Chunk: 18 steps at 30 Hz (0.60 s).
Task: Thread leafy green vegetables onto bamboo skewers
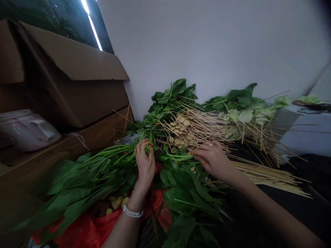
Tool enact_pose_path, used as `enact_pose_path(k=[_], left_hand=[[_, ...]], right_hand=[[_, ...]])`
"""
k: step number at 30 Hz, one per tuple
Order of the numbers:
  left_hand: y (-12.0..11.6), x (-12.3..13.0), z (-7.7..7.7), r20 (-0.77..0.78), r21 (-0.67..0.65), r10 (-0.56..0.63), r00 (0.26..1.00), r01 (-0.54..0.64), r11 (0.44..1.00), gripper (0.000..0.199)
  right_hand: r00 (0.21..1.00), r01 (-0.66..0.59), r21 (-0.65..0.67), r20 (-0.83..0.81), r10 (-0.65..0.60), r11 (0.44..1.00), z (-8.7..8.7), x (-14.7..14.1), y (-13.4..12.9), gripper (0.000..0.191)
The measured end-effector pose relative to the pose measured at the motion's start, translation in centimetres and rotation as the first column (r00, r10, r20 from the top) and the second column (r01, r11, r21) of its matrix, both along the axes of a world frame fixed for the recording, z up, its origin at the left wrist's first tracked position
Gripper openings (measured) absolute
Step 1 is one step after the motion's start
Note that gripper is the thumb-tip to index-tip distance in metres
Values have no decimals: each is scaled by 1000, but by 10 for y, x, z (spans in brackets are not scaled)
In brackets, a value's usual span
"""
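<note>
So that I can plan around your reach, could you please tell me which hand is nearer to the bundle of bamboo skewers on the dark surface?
Your right hand is nearer, just left of the bamboo skewers. Your left hand is farther left, with the right hand between it and them.

The leafy greens (pixel 181 193) show deep green; the bamboo skewers (pixel 266 174) pale straw; the round slices (pixel 179 129) tan; the plastic bag (pixel 85 229) bright red; the cardboard box (pixel 74 100) plain brown.

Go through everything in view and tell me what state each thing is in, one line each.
left hand, gripping green stems
right hand, pinching a green stem
leafy greens, heaped loose
wooden skewers, lying loose
round tan slices, piled among skewers
cardboard box, flaps open
red plastic bag, crumpled under greens
light strip, lit
</note>
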State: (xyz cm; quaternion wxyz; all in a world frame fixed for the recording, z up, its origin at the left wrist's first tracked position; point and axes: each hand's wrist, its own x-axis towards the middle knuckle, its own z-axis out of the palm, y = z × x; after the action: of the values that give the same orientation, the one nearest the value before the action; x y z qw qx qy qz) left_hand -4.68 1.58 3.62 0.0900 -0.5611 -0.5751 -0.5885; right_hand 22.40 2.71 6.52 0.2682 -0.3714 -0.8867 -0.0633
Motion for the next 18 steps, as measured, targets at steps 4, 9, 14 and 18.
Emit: enact_pose_path(k=[4,9,14,18], left_hand=[[-13,21,-2,-284,8,-161,945,170,985,16],[-22,38,-4,-546,-96,-307,779,307,947,29],[-22,42,-8,-681,-295,-386,622,250,922,26],[-23,43,-9,-694,-364,-420,584,218,905,29]], right_hand=[[999,-38,-7,9,38,999,-2,-13,-8,18],[998,-53,49,36,51,997,-4,-25,-17,16],[996,-59,126,70,51,990,-6,-28,-19,14],[990,-55,163,134,33,985,-8,-30,-21,14]])
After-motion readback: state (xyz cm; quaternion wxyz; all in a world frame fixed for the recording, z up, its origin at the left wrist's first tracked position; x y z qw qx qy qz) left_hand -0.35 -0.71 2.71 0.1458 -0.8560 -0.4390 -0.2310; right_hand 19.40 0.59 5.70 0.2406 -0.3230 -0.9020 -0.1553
